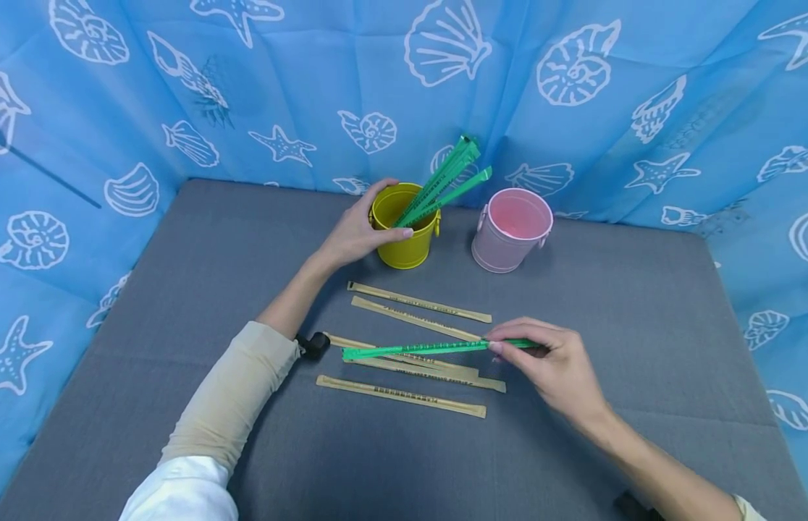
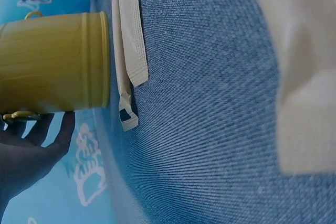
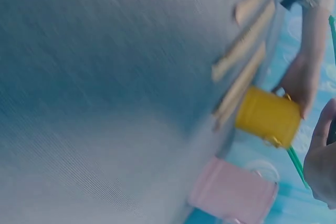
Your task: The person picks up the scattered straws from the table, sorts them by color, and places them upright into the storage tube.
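My left hand (image 1: 360, 230) holds the small yellow bucket (image 1: 405, 255) at its left side, thumb over the front of the rim and fingers behind. Several green paper-wrapped straws (image 1: 436, 184) lean in that bucket toward the right. In the left wrist view, fingertips rest against the wall of the yellow bucket (image 2: 52, 61). My right hand (image 1: 555, 362) pinches one green wrapped straw (image 1: 417, 349) near its right end, level above the tan wrapped straws (image 1: 404, 396). In the right wrist view, the right hand (image 3: 321, 163) shows only partly at the edge.
Several tan wrapped straws lie roughly parallel across the middle of the grey cloth-covered table (image 1: 247, 239). A pink bucket (image 1: 498, 250) stands right of the yellow one. Behind the table hangs a blue curtain (image 1: 326, 79) with white shell prints.
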Available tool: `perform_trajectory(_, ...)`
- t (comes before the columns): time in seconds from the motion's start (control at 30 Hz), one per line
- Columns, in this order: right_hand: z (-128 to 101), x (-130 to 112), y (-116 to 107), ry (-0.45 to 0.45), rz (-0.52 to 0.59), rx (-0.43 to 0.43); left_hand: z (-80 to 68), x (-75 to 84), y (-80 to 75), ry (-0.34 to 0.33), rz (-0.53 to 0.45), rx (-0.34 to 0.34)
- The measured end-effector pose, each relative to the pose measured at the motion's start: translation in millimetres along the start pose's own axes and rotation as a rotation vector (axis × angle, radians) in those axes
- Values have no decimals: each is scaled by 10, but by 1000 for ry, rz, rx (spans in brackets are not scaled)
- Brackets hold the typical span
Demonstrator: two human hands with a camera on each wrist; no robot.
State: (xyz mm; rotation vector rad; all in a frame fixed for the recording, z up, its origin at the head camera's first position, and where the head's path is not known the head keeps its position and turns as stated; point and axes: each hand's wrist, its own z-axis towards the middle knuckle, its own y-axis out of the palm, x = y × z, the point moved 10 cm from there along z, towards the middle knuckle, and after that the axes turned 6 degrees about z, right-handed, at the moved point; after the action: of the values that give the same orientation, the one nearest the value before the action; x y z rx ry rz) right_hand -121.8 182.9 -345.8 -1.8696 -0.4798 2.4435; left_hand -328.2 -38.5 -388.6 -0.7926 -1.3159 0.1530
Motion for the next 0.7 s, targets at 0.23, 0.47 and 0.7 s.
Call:
perform_trajectory(0.23, 222, -195, -247, 33, -165, 65, 3, -12, 5, 2, 2, -1)
perform_trajectory(0.47, 459, -348, -459, 44, -236, 125, -10, 10, -5, 12, -5, 4)
perform_trajectory(0.7, 739, -456, -646, 32, -195, 205, -10, 34, -29, 27, -5, 9)
